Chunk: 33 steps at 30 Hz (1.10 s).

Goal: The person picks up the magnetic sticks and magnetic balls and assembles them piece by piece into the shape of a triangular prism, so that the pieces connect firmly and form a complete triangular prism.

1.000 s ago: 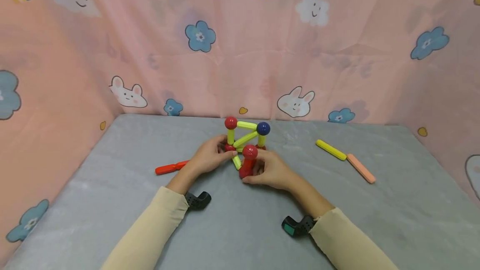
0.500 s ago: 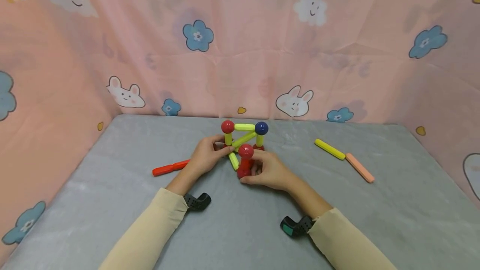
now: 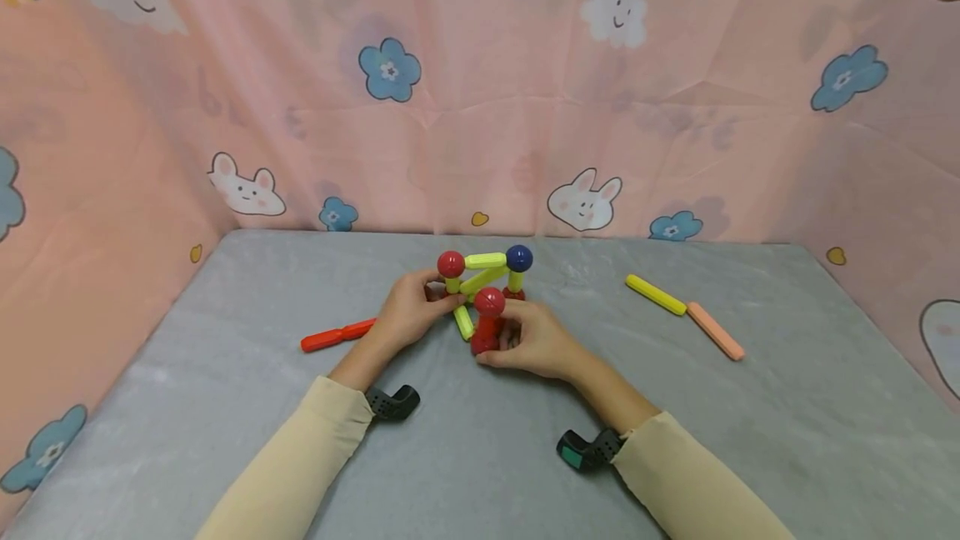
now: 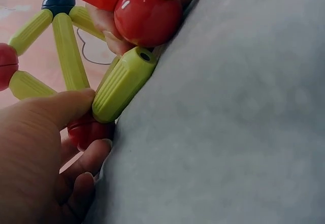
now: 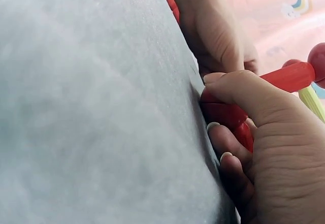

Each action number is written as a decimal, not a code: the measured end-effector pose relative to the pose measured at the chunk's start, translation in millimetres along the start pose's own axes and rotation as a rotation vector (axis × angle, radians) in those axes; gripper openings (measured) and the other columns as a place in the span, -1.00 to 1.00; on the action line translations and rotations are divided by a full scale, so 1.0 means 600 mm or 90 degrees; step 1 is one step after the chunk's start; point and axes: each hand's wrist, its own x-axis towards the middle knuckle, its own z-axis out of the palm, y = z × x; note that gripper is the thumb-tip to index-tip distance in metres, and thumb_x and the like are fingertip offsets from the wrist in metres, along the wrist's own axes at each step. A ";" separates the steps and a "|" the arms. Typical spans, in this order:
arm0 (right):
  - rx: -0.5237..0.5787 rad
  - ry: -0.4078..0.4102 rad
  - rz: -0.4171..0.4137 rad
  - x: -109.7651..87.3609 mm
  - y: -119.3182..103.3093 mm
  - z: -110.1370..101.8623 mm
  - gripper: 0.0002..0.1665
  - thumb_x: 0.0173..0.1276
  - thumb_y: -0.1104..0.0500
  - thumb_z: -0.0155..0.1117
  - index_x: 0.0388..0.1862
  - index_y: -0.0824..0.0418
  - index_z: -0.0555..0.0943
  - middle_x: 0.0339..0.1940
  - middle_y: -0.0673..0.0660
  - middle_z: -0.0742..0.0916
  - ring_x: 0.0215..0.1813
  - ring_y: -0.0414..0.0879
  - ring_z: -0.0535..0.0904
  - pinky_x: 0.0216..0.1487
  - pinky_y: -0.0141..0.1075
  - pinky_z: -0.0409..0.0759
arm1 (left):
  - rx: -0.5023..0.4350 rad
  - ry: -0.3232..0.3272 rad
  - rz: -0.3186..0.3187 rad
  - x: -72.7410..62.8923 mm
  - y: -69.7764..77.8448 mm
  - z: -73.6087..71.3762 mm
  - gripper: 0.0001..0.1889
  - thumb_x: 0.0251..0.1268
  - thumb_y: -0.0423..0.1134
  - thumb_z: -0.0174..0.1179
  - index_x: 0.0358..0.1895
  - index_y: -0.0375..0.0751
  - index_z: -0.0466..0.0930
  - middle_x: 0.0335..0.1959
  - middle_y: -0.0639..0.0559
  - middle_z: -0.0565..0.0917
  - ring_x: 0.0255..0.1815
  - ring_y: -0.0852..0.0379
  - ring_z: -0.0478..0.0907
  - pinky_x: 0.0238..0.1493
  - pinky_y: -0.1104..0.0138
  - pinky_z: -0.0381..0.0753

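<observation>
In the head view, my left hand [image 3: 412, 307] holds the lower left red ball [image 4: 90, 132] of a frame of yellow-green magnetic sticks, with thumb and fingers around it. That frame also has a red ball [image 3: 451, 264] and a blue ball [image 3: 519, 258] on top. A yellow-green stick [image 4: 124, 84] slants from the held ball toward my right hand [image 3: 536, 340]. My right hand grips a lower red ball [image 4: 147, 16] at the table surface. From it rises a red stick [image 3: 487, 330] topped by another red ball [image 3: 490, 302]. Whether the slanting stick touches the right-hand ball, I cannot tell.
A red stick piece [image 3: 337, 335] lies left, partly behind the left wrist. On the right, a yellow stick [image 3: 656, 295] and a salmon stick [image 3: 716, 331] lie end to end on the grey cloth [image 3: 465, 457]. A pink patterned curtain [image 3: 480, 140] stands behind.
The frame's upper left red ball has sunk lower, so its top bar now slopes. Both hands keep their holds; the whole view has drifted slightly.
</observation>
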 end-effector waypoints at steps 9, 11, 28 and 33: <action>-0.008 0.010 -0.012 0.000 0.002 0.001 -0.54 0.04 0.18 0.65 -0.06 0.14 0.69 -0.44 0.02 0.69 -0.46 -0.25 0.54 -0.42 -0.39 0.59 | 0.036 -0.148 0.049 0.000 -0.004 -0.019 -0.39 0.06 -0.37 0.31 0.29 -0.16 0.49 -0.21 -0.06 0.60 -0.25 0.11 0.50 -0.21 0.31 0.50; -0.004 0.013 -0.016 0.000 0.004 0.002 -0.55 0.04 0.18 0.65 -0.07 0.15 0.69 -0.44 0.03 0.70 -0.46 -0.26 0.54 -0.42 -0.39 0.59 | 0.041 -0.163 0.057 0.001 -0.003 -0.020 -0.34 0.01 -0.38 0.34 0.31 -0.14 0.48 -0.19 -0.05 0.59 -0.23 0.10 0.50 -0.18 0.31 0.51; -0.055 0.027 -0.039 -0.002 0.003 -0.004 -0.69 0.08 0.16 0.60 -0.27 0.17 0.64 -0.54 0.00 0.66 -0.52 -0.31 0.51 -0.49 -0.42 0.54 | 0.050 -0.157 0.039 0.003 -0.001 -0.015 -0.41 0.06 -0.30 0.45 0.24 -0.15 0.52 -0.21 -0.04 0.59 -0.23 0.10 0.50 -0.17 0.31 0.50; -0.047 0.022 -0.037 -0.003 0.003 -0.005 -0.65 0.05 0.18 0.62 -0.21 0.17 0.65 -0.52 0.00 0.67 -0.51 -0.31 0.52 -0.48 -0.42 0.54 | 0.057 -0.172 0.036 0.002 0.001 -0.022 -0.35 0.07 -0.27 0.46 0.29 -0.18 0.47 -0.18 -0.05 0.60 -0.21 0.11 0.50 -0.16 0.32 0.51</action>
